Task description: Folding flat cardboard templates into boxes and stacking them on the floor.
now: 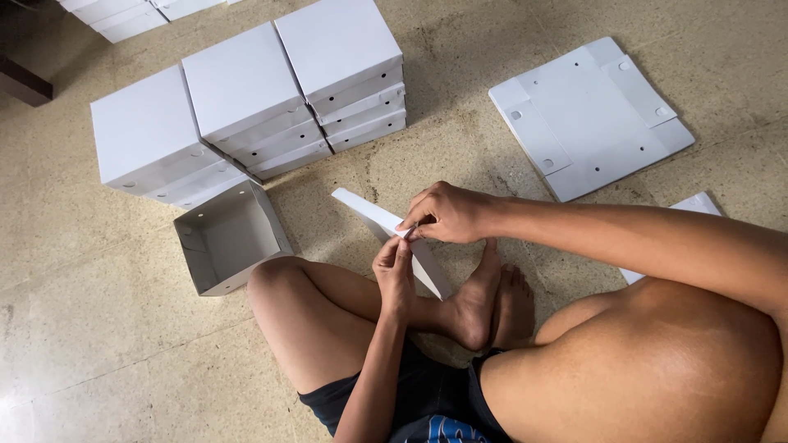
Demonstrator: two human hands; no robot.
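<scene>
Card sheet [386,226] held above the floor [98,328], near the crossed legs. Left hand [394,275] and right hand [447,215] pinch its near edge, fingers narrow. Looks light, thin, creasable; grip at edges, near folds.

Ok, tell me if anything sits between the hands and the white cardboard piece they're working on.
Nothing visible does. The left hand and right hand both already pinch the folded cardboard piece at its edge. The open box and the stacked boxes lie apart on the floor.
</scene>
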